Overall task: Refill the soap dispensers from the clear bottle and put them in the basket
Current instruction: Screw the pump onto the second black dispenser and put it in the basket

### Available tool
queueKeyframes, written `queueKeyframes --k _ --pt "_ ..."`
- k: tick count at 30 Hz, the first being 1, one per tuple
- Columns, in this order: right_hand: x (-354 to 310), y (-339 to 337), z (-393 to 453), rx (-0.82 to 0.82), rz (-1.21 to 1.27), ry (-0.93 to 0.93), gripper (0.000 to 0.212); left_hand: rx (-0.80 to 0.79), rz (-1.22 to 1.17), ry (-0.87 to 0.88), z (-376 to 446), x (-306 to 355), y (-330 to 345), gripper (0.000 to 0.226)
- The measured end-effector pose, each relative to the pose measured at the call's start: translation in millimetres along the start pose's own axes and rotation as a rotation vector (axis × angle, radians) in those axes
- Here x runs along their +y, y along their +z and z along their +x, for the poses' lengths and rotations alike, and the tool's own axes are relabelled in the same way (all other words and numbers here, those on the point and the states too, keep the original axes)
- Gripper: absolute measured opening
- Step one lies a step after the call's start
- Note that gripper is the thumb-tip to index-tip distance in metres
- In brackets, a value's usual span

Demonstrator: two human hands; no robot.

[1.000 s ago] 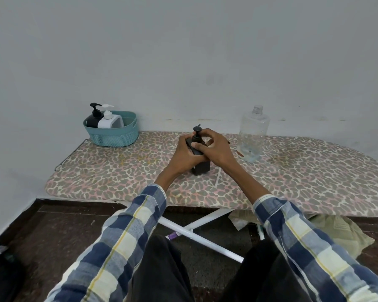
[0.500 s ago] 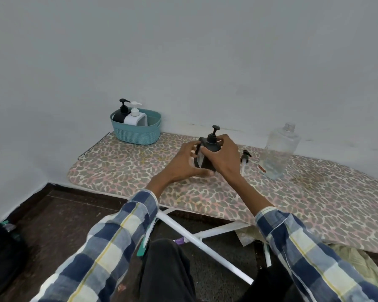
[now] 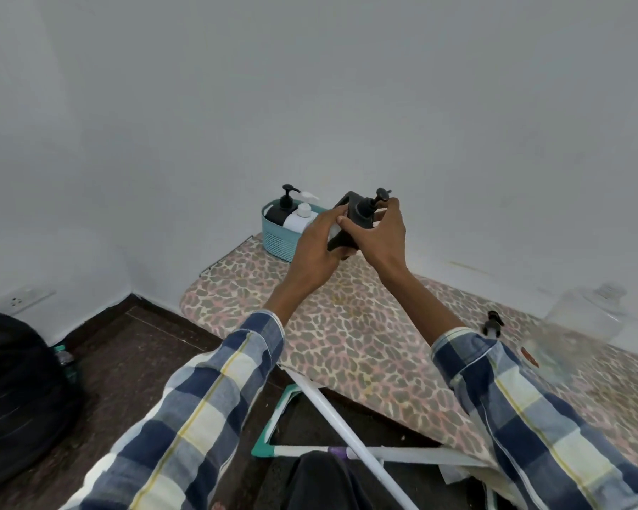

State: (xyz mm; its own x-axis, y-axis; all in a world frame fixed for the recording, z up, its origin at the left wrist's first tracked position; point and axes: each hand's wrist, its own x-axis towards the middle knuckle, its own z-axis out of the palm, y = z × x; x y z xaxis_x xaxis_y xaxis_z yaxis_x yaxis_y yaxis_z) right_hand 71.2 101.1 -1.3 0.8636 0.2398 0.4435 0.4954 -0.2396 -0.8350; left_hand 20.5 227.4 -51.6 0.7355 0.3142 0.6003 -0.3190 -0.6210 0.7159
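Both hands hold a black square soap dispenser (image 3: 358, 215) with a pump top, tilted, in the air just right of the teal basket (image 3: 279, 239). My left hand (image 3: 319, 244) grips its left side and bottom; my right hand (image 3: 378, 235) grips its right side near the pump. Inside the basket stand a black dispenser (image 3: 279, 211) and a white dispenser (image 3: 301, 217). The clear bottle (image 3: 586, 322) stands at the far right of the board. A loose black pump head (image 3: 493, 323) lies on the board by my right sleeve.
The leopard-print ironing board (image 3: 350, 333) runs along a white wall, its white legs (image 3: 347, 417) showing below. A black bag (image 3: 15, 392) sits on the dark floor at left. A wall socket (image 3: 19, 299) is low on the left wall.
Both hands lifted the black square dispenser off the board and carried it left to the basket. My head turned left, so the clear bottle now sits at the right edge.
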Motion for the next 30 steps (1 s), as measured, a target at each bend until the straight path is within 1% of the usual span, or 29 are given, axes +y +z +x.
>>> queueKeyframes --k 3,6,8,9,12,16,19,23,25,27,29,30 --pt "-2 20 18 0.039 0.036 0.004 0.067 0.016 -0.035 -0.024 18 -8 -11 0.076" --pt "2 35 33 0.102 0.073 0.047 0.067 0.065 0.026 -0.022 32 -17 -14 0.066" --pt "7 44 42 0.141 0.103 0.099 0.071 0.114 0.059 -0.077 37 -28 -12 0.059" --pt "10 48 45 0.15 0.116 0.121 0.074 0.131 0.08 -0.112 38 -32 -12 0.06" --pt "18 58 55 0.134 0.136 0.165 0.084 0.157 0.187 -0.167 39 -49 -11 0.07" --pt "24 70 67 0.084 0.077 0.187 0.091 0.134 0.276 -0.168 40 -64 -11 0.079" --pt "26 73 76 0.064 0.057 0.218 0.093 0.124 0.336 -0.136 38 -69 -9 0.074" --pt "28 71 79 0.056 0.018 0.2 0.096 0.136 0.398 -0.078 35 -75 -5 0.064" --pt "27 73 77 0.034 -0.011 0.175 0.092 0.134 0.412 -0.065 32 -76 -4 0.067" --pt "27 77 77 -0.013 -0.045 0.157 0.079 0.137 0.429 -0.058 29 -79 -3 0.072" --pt "28 79 76 -0.083 -0.096 0.152 0.056 0.146 0.43 -0.069 27 -82 -2 0.076" --pt "30 80 75 -0.124 -0.129 0.159 0.041 0.143 0.433 -0.073 26 -83 -2 0.075"
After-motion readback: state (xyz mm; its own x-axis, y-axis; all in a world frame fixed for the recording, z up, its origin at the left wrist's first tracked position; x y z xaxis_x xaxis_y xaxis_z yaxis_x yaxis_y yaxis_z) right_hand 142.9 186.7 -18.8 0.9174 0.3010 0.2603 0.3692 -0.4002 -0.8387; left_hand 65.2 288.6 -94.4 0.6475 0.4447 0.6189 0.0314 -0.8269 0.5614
